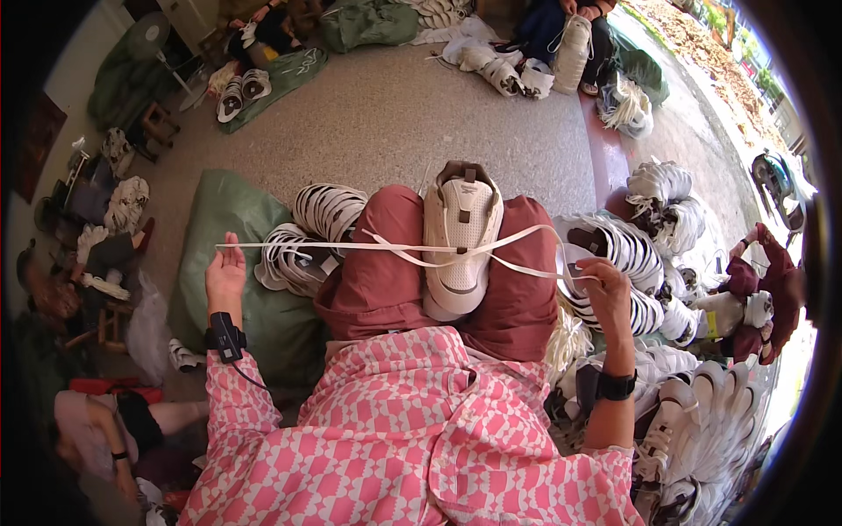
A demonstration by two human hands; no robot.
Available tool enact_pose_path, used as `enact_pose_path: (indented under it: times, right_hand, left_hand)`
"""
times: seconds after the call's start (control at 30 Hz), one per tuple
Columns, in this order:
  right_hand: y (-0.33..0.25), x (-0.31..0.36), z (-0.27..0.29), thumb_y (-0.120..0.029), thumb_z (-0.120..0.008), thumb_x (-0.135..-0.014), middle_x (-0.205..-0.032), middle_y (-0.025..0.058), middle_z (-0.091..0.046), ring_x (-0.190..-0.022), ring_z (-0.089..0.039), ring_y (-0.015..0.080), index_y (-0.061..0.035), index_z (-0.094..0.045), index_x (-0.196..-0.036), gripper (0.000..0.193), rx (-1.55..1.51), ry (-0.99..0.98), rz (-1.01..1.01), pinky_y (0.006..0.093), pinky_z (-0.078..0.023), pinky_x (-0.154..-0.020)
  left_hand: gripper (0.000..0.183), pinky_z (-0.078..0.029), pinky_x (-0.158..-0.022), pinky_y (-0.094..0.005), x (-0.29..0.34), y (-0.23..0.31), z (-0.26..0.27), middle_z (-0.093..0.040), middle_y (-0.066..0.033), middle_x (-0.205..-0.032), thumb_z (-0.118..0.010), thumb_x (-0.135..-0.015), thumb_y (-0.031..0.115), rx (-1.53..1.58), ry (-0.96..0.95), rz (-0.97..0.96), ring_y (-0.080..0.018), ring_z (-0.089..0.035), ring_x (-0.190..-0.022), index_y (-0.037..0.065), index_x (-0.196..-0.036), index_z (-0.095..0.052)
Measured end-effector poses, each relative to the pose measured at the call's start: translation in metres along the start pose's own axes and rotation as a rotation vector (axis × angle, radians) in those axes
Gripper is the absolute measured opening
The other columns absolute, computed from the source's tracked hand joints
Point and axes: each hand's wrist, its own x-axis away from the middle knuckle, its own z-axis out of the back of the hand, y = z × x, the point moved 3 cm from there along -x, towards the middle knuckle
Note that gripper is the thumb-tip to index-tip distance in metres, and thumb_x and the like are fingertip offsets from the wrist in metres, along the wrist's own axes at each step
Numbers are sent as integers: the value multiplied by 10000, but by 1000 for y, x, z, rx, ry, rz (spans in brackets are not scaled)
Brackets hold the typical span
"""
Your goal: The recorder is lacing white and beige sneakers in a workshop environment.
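Shoe: white sneaker (461,237) lies between the person's knees on the red-trousered lap (377,280), toe toward the body, brown-lined opening pointing away.
Lace: flat white lace (351,246) threaded through the sneaker, both ends pulled taut out to either side.
Left hand (225,273): palm up, fingers loosely curled; lace end runs across the fingertips, firm grip cannot be confirmed.
Right hand (607,289): fingers pinched on the other lace end.
Wrists: black band on each.
Surroundings: stacked white sneakers (309,235) on green sack (224,219) at left; larger pile of sneakers (649,263) at right, on the floor (421,123).
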Motion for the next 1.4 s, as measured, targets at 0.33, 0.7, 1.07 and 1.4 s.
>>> enact_pose_path:
  times: [0.33, 0.7, 1.07, 1.4]
  right_hand:
    - [24, 29, 103, 53, -566, -805, -1251, 150, -601, -1277, -478, 318, 3, -587, -1008, 210, -1896, 71, 257, 559, -171, -1178]
    - [137, 35, 218, -105, -542, -908, -1315, 134, -581, -1271, -504, 276, -2, -572, -1244, 353, -1671, 272, 99, 531, -260, -1148]
    - [239, 38, 236, -140, -624, -889, -1161, 87, -667, -1166, -588, 247, -19, -617, -1127, 267, -1556, 667, -257, 481, -411, -1024]
    - [226, 10, 171, -5, -525, -959, -980, 128, -630, -723, -564, 139, 37, -502, -1267, 311, -1165, 643, -206, 231, -485, -620]
  left_hand:
    - [152, -477, -704, -276, 11, -41, -30, -493, -37, -776, -490, -1011, 133, 44, -230, 181, -136, -499, -712, -10, -1003, -540]
    - [302, -521, -923, -316, 23, -32, -30, -628, -93, -1128, -587, -959, 94, -291, -275, -35, -154, -611, -995, -43, -1223, -538]
    - [298, -420, -598, -218, -87, 145, 135, -620, 25, -923, -564, -979, 186, -348, -9, -115, -66, -512, -675, 61, -1250, -561]
    - [250, -219, -397, -217, -66, 179, 77, -290, 74, -570, -561, -968, 234, -531, 156, -349, -45, -268, -428, 74, -1144, -636]
